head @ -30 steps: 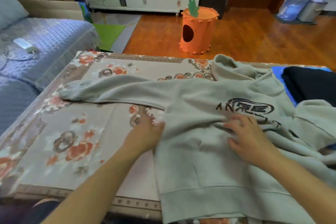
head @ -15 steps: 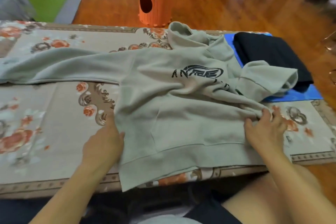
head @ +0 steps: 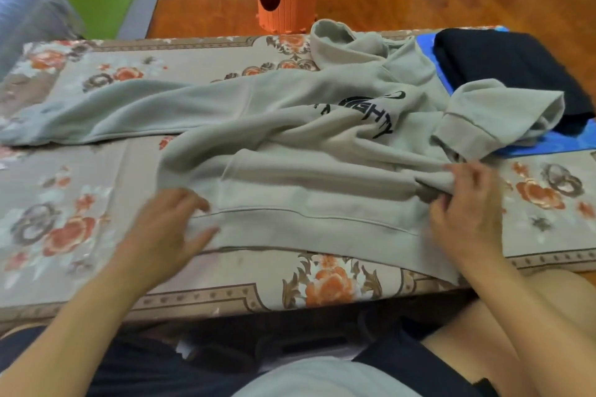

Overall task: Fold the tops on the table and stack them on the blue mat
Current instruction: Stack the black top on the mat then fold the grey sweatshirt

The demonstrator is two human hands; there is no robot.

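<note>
Your right hand (head: pixel 464 206) now pinches the hoodie (head: pixel 290 145) side seam, left hand (head: pixel 174 226) flat on its hem; fabric has bunched, so spreading isn't finished

"GHTY" on hoodie (head: pixel 322 145) chest

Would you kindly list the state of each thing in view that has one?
grey hoodie: unfolded, rumpled, one sleeve stretched out left.
black top: folded, lying on the blue mat.
left hand: open, fingers on the hoodie hem.
right hand: gripping bunched hoodie fabric.
</note>
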